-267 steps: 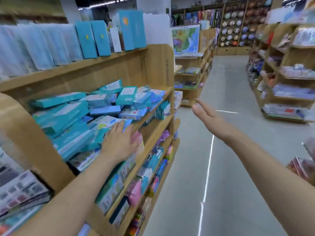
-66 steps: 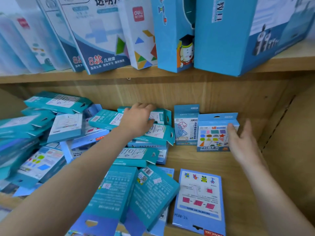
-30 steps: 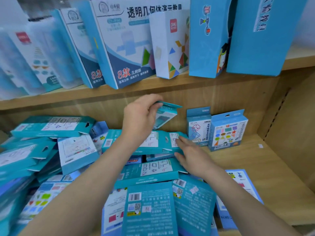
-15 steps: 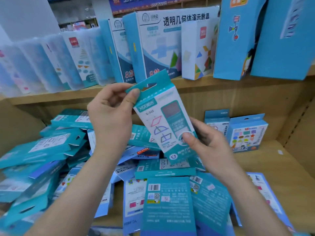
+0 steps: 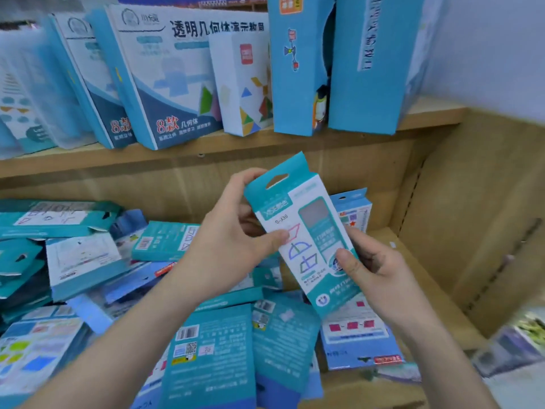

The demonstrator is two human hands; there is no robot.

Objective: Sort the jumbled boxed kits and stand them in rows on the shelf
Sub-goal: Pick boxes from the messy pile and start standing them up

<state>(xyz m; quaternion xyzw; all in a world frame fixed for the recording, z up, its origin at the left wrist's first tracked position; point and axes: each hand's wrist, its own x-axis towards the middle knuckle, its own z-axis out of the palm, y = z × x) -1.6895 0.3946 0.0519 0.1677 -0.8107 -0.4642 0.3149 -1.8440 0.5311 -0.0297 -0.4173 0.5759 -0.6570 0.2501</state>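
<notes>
Head view, held kit: a teal and white boxed kit [image 5: 312, 231] is lifted at frame centre, tilted, printed face to the camera, hang tab uppermost.
Left hand [image 5: 230, 249]: grasps the kit's upper left edge, thumb on the front, fingers curled behind.
Right hand [image 5: 380, 270]: pinches the lower right edge, thumb on the front.
Jumbled kits [image 5: 212, 349]: flat and overlapping across the left and lower centre of the shelf [image 5: 418, 276].
Standing kit [image 5: 355, 212]: a blue box upright against the back panel, partly hidden behind the held kit.
Upper shelf: large blue boxes [image 5: 177, 84] stand leaning in a row across the top of the frame.
</notes>
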